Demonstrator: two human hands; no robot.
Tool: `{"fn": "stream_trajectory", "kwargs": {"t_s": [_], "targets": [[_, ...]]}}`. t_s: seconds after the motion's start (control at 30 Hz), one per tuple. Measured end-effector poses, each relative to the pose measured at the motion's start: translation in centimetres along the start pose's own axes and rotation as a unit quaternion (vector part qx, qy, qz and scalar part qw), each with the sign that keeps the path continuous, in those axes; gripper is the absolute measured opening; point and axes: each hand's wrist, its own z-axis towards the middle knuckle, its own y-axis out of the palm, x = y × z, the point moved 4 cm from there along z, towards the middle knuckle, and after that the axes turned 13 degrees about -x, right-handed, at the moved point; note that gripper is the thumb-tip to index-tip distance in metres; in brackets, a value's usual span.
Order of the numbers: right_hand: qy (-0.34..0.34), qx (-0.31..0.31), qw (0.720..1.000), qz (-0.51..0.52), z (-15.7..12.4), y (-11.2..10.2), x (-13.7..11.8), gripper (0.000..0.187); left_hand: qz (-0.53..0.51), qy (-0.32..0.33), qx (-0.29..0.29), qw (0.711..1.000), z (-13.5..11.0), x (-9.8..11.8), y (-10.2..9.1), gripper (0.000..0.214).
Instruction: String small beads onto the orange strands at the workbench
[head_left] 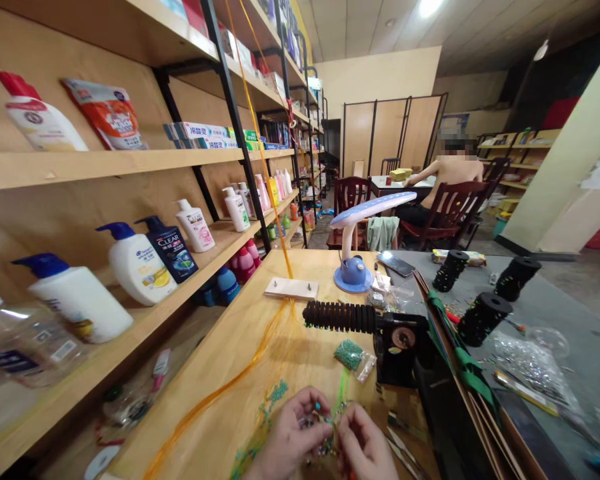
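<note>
Beadwork [325, 430] pinched between my hands

At far left, shampoo bottles [137, 263] stand on a wooden shelf [105, 167]. Loose orange threads [215, 393] trail across the wooden table [220, 347], with teal beads [275, 393] scattered among them. My left hand [285, 440] is closed narrow, its fingertips pinching the near side of the beadwork. The piece is a small, dense cluster of teal, green and dark beads on strands, held just above the table near its close edge; the pattern is too small and blurred to read. A bright green strand [341, 393] rises from it, toward a clear bag of green beads [350, 355] lying just beyond. My right hand [363, 447] is also closed narrow, pinching the far side. Just right of it lie metal pliers [403, 450], and past the bag sits a black ridged roller [340, 317].
</note>
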Motion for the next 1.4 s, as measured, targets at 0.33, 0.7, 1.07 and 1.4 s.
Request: {"fn": "stream_trajectory", "kwargs": {"t_s": [0.33, 0.7, 1.07, 1.4], "targets": [[0.002, 0.035, 0.999, 0.026, 0.0, 0.6, 0.1, 0.058, 0.012, -0.004, 0.011, 1.0, 0.0, 0.0, -0.1, 0.027], [-0.006, 0.022, 0.999, 0.036, 0.2, 0.5, 0.7, 0.054, 0.014, 0.002, 0.0, 1.0, -0.1, 0.1, 0.1, 0.029], [-0.007, -0.013, 0.999, 0.036, -0.1, 0.1, -0.4, 0.05, 0.018, 0.006, 0.0, 1.0, 0.0, 0.1, 0.1, 0.028], [0.005, -0.023, 0.999, 0.042, -0.2, 0.6, -0.8, 0.053, 0.011, 0.001, -0.001, 1.0, 0.0, 0.1, 0.1, 0.03]]}}
